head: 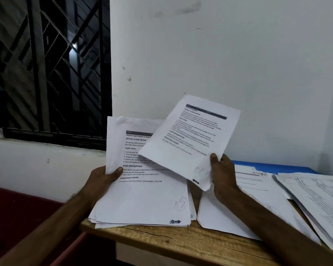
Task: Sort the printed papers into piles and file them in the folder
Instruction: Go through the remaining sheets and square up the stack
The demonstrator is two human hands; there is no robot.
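Gripped paper stack (142, 200) at its left edge with left hand (102, 179) fingers (116, 172), thumb on top, lower end resting on tabletop (181, 240). Pinched single sheet (190, 135) by its lower corner with right hand (224, 177) fingers (214, 159), thumb on printed side; held it tilted over the stack's upper right. Noted more paper piles (315, 194) spread to the right, blue folder (273, 167) behind them against the wall (238, 54).

Lower centre: gripping a stack of printed papers (142, 198) with left hand (102, 179), pinching 1 sheet (190, 135) above it with right hand (222, 175). Lower right: more paper piles (315, 192), blue folder (273, 167) behind.
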